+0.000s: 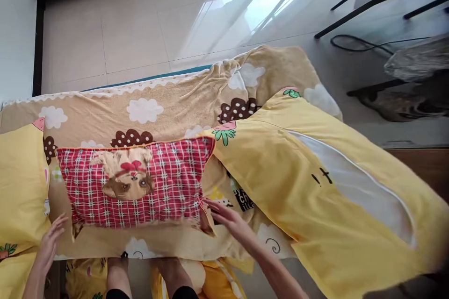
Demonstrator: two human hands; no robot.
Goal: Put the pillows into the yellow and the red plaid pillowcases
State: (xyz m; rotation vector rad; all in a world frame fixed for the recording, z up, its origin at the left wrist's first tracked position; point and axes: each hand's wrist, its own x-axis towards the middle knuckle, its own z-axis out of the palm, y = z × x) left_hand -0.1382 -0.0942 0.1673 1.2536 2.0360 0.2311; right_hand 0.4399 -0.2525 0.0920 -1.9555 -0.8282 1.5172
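Observation:
A red plaid pillow [154,182] with a cartoon dog face lies on a tan cloud-patterned blanket [168,103]. My right hand [228,218] rests flat with fingers stretched out at the pillow's near right corner, touching it. My left hand [51,240] is open, fingers spread, just off the pillow's near left corner, beside a yellow pillow [21,187]. It holds nothing.
A yellow duvet [315,187] with a white zip opening lies crumpled at the right. My legs [147,280] stand at the bed's near edge. Beyond the bed is glossy tiled floor [140,18], with black furniture legs and a cable at the far right.

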